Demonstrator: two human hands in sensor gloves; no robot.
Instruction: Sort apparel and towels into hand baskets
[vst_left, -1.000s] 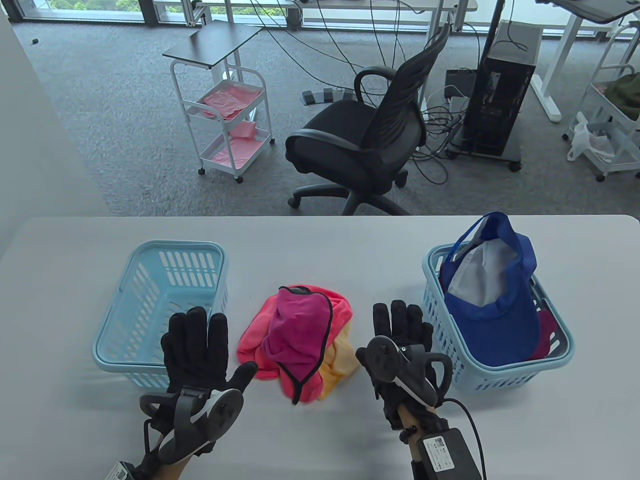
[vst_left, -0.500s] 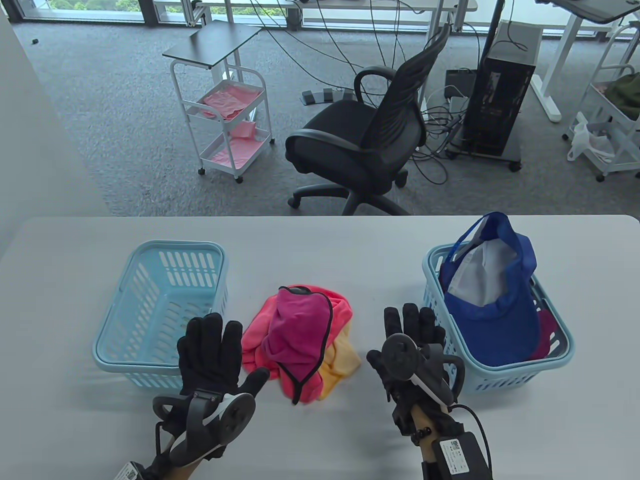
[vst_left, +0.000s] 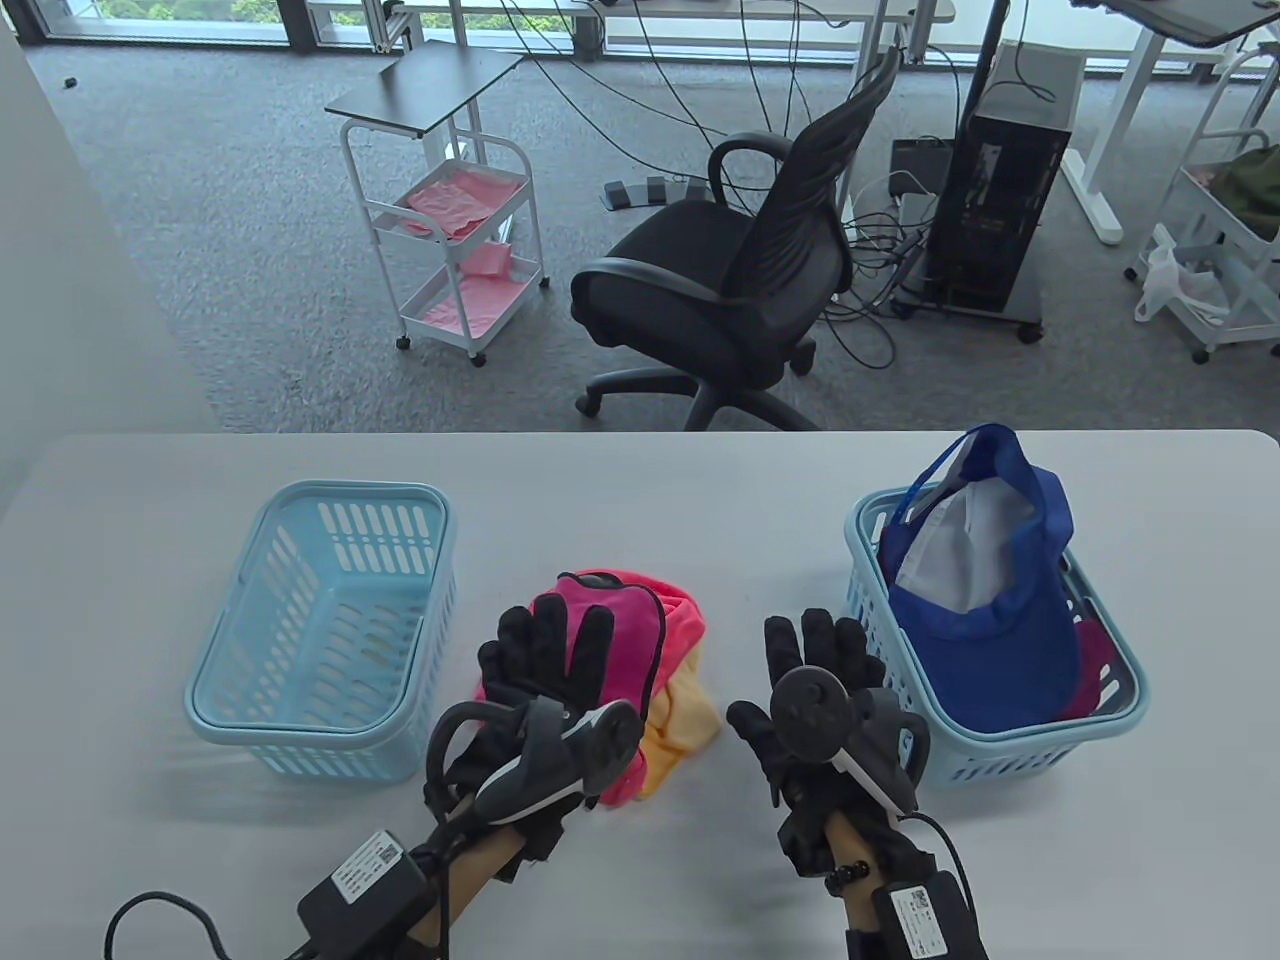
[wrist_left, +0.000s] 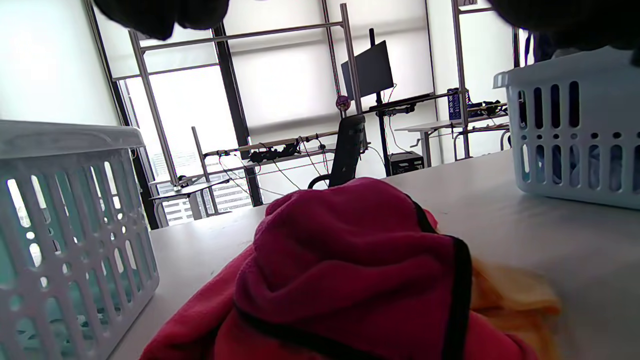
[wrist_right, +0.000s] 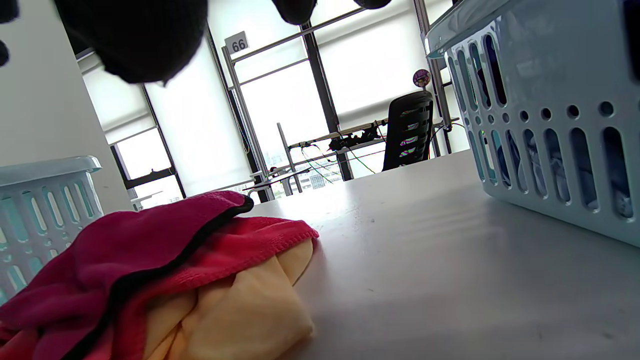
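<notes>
Left hand shifting right from left basket onto magenta towel, fingers straight, grip gripping nothing. Right hand hovering flat beside right basket, grip loose, empty.

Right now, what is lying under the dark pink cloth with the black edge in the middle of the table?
Under the dark pink cloth lie a lighter coral-pink cloth and a pale yellow cloth. How far they reach beneath, or whether anything more is hidden, cannot be seen; the left hand covers part of the pile.
</notes>
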